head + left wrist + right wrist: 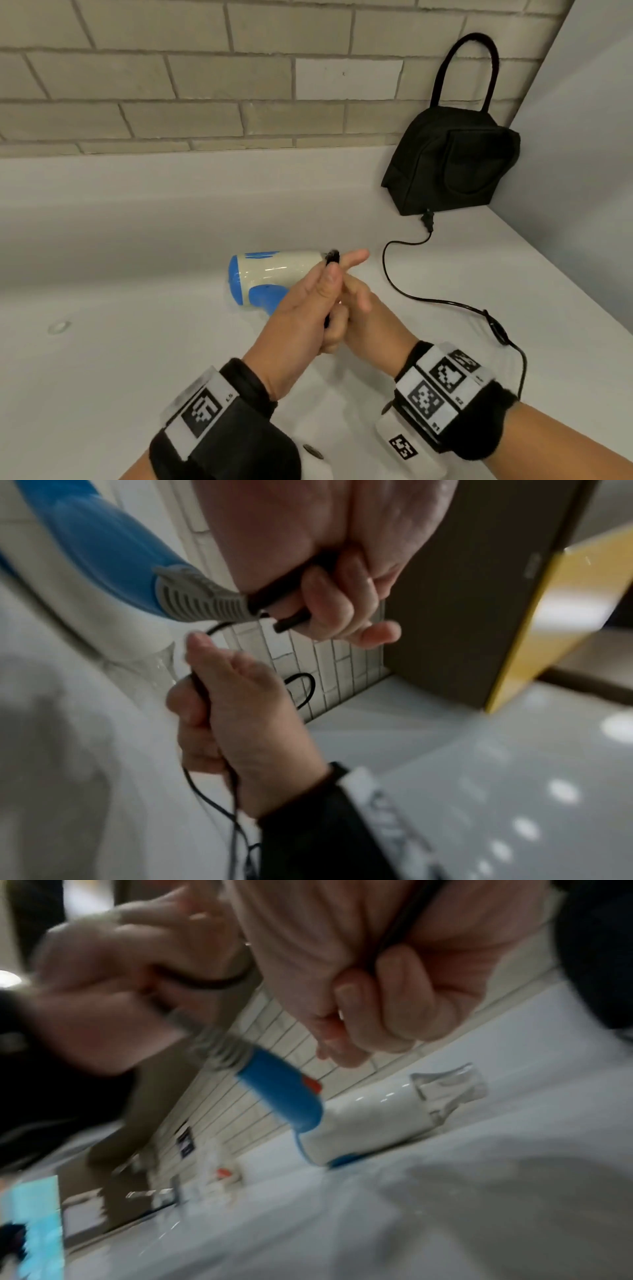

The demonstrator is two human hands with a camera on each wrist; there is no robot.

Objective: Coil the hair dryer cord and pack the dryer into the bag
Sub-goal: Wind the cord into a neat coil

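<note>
Both forearms, each strapped with a marker-tagged wrist band, meet above the counter as the left hand (pixel 301 308) curls its fingers around the black cord (pixel 284 588) and the right hand (pixel 363 318), index finger extended, grips the same cord just beside it.

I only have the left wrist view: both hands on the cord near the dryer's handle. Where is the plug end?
Observer: The plug lies on the counter, just in front of the black bag.
Operator: How much cord is loose?
Observer: A long run of cord curves from the plug across the counter and past the wrist of the right hand.
Operator: And the bag?
Observer: It stands upright in the back right corner, handle up, apart from the dryer.
</note>
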